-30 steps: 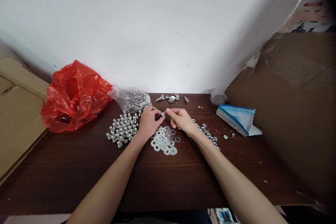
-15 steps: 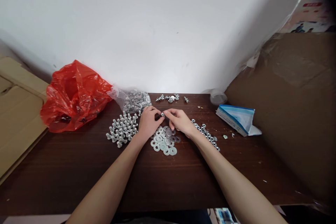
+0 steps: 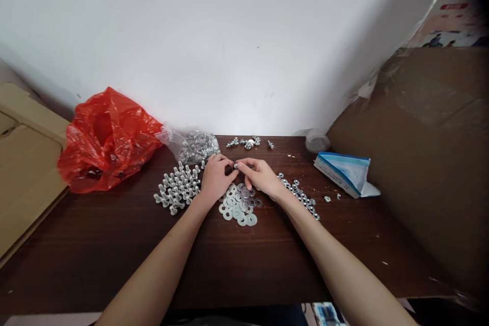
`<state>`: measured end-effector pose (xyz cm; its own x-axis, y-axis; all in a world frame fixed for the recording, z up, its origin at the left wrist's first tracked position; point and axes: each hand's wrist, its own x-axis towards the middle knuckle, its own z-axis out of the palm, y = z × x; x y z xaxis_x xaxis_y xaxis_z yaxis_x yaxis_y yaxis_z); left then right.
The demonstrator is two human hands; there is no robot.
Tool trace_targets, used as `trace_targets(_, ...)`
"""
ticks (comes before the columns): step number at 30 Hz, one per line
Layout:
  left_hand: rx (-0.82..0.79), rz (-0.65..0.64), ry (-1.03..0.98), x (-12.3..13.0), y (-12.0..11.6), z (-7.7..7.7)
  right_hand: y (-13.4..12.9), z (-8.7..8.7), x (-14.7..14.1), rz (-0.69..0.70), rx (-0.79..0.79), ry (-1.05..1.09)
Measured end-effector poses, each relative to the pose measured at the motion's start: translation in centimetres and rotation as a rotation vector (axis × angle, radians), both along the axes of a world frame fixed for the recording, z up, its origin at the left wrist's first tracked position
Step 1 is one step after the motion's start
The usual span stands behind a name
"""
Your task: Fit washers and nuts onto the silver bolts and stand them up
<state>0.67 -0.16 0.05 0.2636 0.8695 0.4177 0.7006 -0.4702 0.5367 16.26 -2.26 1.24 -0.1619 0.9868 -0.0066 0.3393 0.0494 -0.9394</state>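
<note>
My left hand (image 3: 217, 177) is closed in a pinch, its thumb and fingers around a small bolt that is mostly hidden. At the upper end shows a shiny metal nut (image 3: 236, 166), pinched by the thumb and forefinger of my right hand (image 3: 262, 178). Below both hands lies a loose pile of flat washers (image 3: 237, 205). Left of my left hand, several bolts (image 3: 178, 186) stand on their heads in a cluster. Several flange nuts (image 3: 300, 194) are spread beside my right wrist, partly covered by it.
Bolts fitted with washers and nuts (image 3: 248, 143) lie by the wall. A clear bag of hardware (image 3: 198, 146) and a red plastic bag (image 3: 110, 142) are at back left. A blue-white packet (image 3: 344, 173), a clear round container (image 3: 317, 141) and cardboard (image 3: 428, 153) stand on the right.
The right fingers have shifted slightly on the nut, with the forefinger now covering more of it. Both hands otherwise stay in place.
</note>
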Motion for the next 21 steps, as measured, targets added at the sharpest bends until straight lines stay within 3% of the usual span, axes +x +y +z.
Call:
trace_targets(13, -0.008, 0.008, 0.008, -0.01, -0.04, 0.05, 0.34, -0.17, 0.58, -0.078, 0.035, -0.055)
trace_targets(21, -0.008, -0.001, 0.007, 0.02, -0.10, 0.13, 0.09, -0.11, 0.18, 0.011, 0.020, -0.024)
